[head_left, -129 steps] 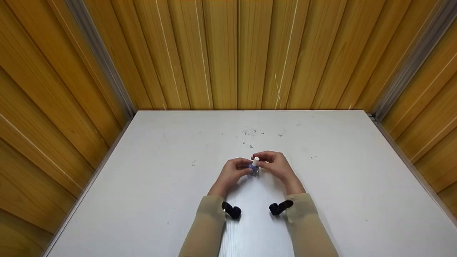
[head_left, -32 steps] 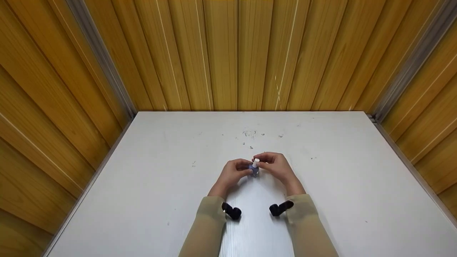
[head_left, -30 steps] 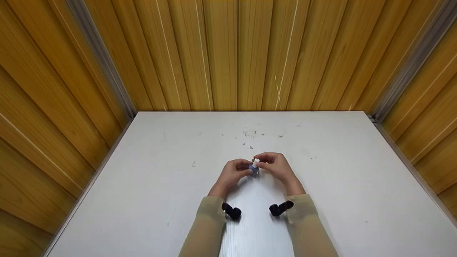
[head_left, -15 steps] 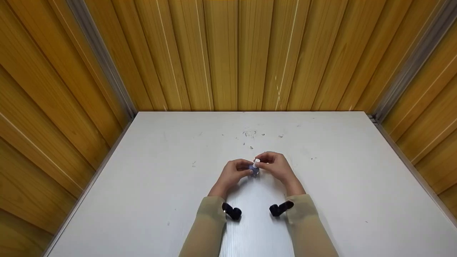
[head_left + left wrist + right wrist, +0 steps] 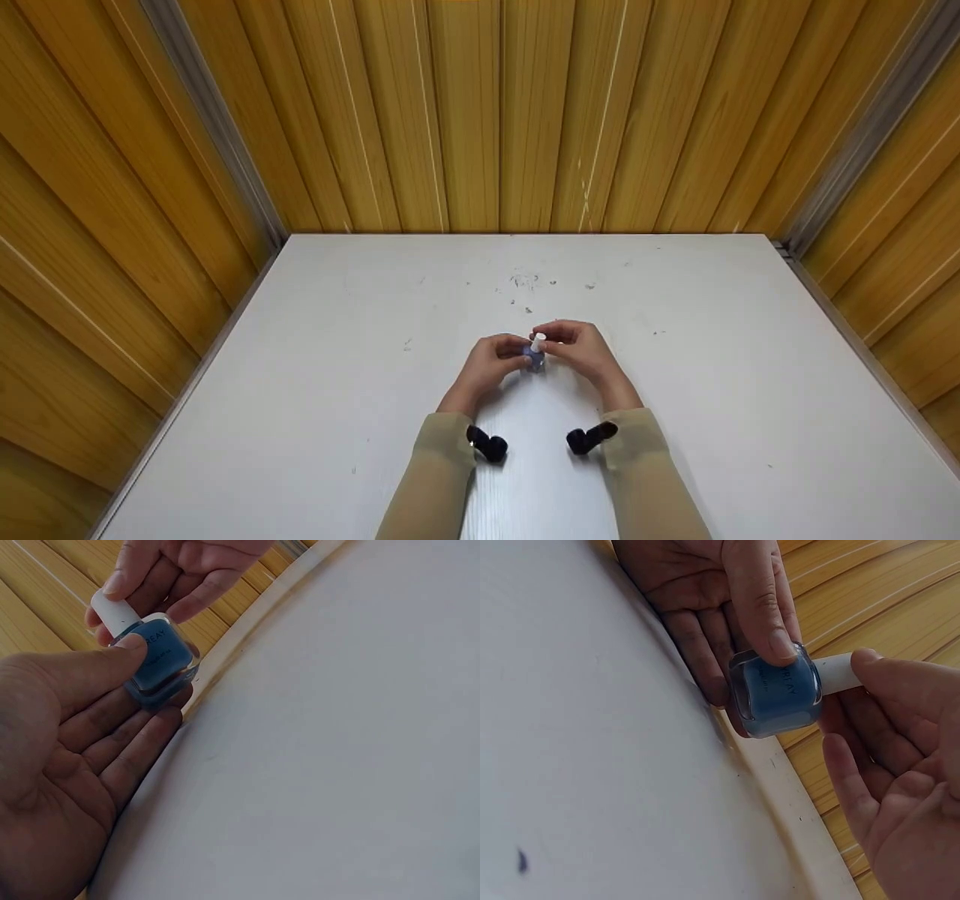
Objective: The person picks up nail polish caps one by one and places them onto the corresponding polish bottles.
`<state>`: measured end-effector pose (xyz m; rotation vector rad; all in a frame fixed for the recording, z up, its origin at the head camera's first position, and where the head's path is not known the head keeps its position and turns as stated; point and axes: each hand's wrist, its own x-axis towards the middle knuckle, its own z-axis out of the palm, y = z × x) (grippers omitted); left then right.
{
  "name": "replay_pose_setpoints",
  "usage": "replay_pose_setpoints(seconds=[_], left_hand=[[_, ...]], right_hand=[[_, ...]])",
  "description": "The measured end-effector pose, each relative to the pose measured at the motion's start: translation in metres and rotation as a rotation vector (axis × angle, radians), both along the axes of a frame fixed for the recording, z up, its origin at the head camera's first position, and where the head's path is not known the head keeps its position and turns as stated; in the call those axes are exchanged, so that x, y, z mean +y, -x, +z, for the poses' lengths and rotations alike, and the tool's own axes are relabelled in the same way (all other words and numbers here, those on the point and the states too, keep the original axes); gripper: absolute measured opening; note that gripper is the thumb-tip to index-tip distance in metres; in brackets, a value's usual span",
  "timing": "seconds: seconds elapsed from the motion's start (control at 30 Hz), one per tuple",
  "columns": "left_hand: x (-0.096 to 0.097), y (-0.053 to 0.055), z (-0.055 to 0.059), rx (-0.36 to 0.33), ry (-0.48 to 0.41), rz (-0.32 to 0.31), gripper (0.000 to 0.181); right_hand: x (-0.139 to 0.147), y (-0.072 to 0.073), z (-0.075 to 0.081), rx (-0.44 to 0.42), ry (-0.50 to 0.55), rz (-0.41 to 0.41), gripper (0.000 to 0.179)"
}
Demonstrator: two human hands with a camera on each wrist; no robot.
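Observation:
Between my two hands is a nail polish bottle [image 5: 780, 697] of clear glass with blue polish and dark lettering on its front. My left hand [image 5: 486, 365] grips the glass body, thumb across the front and fingers behind it. My right hand [image 5: 581, 349] pinches the white cap [image 5: 114, 613] between thumb and fingers. In both wrist views the cap sits at the bottle's neck. Seen from the head, the bottle is tilted a little, cap up, just over the white table [image 5: 337, 390].
Small dark marks [image 5: 525, 282] dot the tabletop beyond the hands. Yellow wood-plank walls [image 5: 465, 112] stand behind and on both sides of the table. A black wrist camera [image 5: 487, 444] juts inward from the left sleeve, and another camera [image 5: 591, 437] from the right.
Both hands keep their hold on the bottle and cap in the same spot. The right fingers and the cap shift only very slightly.

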<state>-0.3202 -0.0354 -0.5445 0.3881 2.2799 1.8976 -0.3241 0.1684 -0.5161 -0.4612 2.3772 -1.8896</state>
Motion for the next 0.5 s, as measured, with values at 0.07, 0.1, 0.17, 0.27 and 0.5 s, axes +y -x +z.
replay_pose_setpoints(seconds=[0.07,0.1,0.17,0.27,0.5], left_hand=[[0.0000,0.0000,0.0000,-0.002,-0.001,0.001,0.026],[0.0000,-0.0002,0.0001,-0.001,0.001,0.001,0.026],[-0.0001,-0.0007,-0.0001,0.001,0.003,0.003,0.026],[0.0000,-0.0009,-0.0006,0.003,0.007,0.006,0.026],[-0.0003,-0.0013,-0.0002,0.008,-0.001,-0.002,0.025]], right_hand=[[-0.0002,0.0004,-0.0005,0.004,-0.009,-0.010,0.029],[-0.0002,0.0005,-0.0006,0.006,-0.013,-0.015,0.029],[-0.0004,0.0008,-0.0010,0.010,-0.022,-0.024,0.028],[-0.0008,0.0014,-0.0018,0.008,-0.033,-0.040,0.026],[-0.0033,0.0015,-0.0020,0.012,-0.057,-0.072,0.022]])
